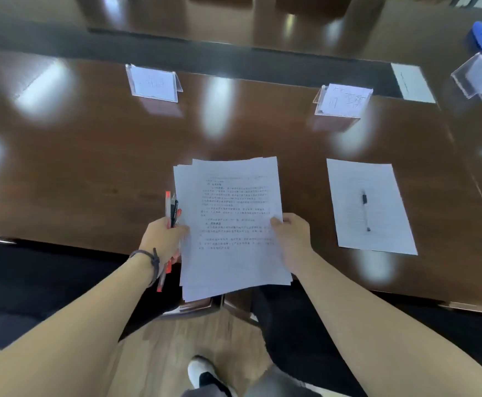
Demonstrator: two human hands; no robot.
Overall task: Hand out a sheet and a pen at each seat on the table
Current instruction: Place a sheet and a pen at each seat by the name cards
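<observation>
Table (91,167): one, dark gloss. Stack of sheets (228,224): one, at six o'clock over the near edge; our left hand (162,239) grips its side plus a bundle of pens (172,209), roughly four. Our right hand (291,239) pinches the top sheet: we judge a thumb slide should free just one. Placed sheet (371,207): one, at three o'clock, carrying one pen (365,210). Name cards: two upright (154,84) (341,101).

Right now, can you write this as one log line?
left hand: holds pens, stack | right hand: holds stack | right seat: sheet, pen placed | left card: nothing yet
</observation>
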